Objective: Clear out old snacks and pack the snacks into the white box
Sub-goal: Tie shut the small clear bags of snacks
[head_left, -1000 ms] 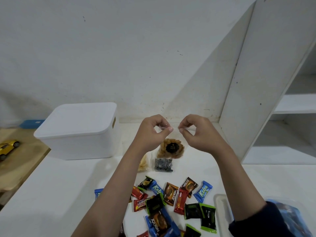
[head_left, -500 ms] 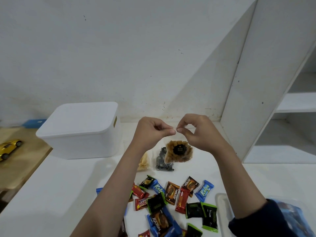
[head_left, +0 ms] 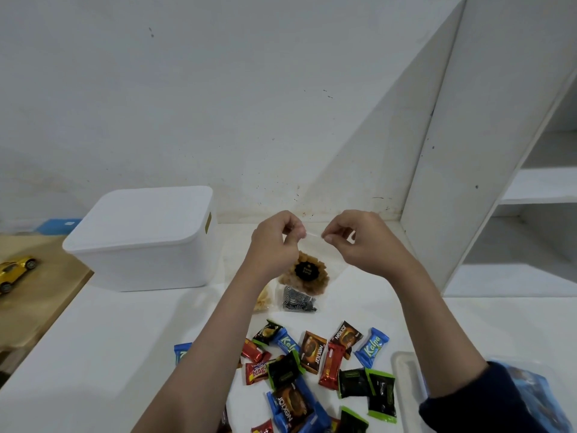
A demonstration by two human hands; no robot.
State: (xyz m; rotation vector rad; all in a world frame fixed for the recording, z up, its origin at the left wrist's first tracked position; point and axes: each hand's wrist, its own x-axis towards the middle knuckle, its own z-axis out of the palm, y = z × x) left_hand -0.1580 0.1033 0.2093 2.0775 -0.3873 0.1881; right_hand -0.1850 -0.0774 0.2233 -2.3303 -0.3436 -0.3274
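My left hand [head_left: 276, 245] and my right hand [head_left: 362, 242] pinch the top corners of a clear snack bag [head_left: 307, 275] holding brown pieces and a round black label. The bag hangs above the white table [head_left: 93, 348]. The white box [head_left: 143, 239] stands at the back left with its lid on. Several wrapped snacks [head_left: 315, 367] in blue, red, brown and black-green lie scattered in front of me. A black patterned packet [head_left: 298, 300] and a pale snack bag [head_left: 262, 300] lie under the hanging bag.
A clear plastic container [head_left: 409, 385] with blue packets sits at the lower right. White shelves [head_left: 530, 189] rise on the right. A wooden surface [head_left: 34, 295] with a yellow toy car [head_left: 15, 270] lies to the left.
My hands have moved apart again and stretch the bag's top between them. The bag has swung back from the right toward the middle.
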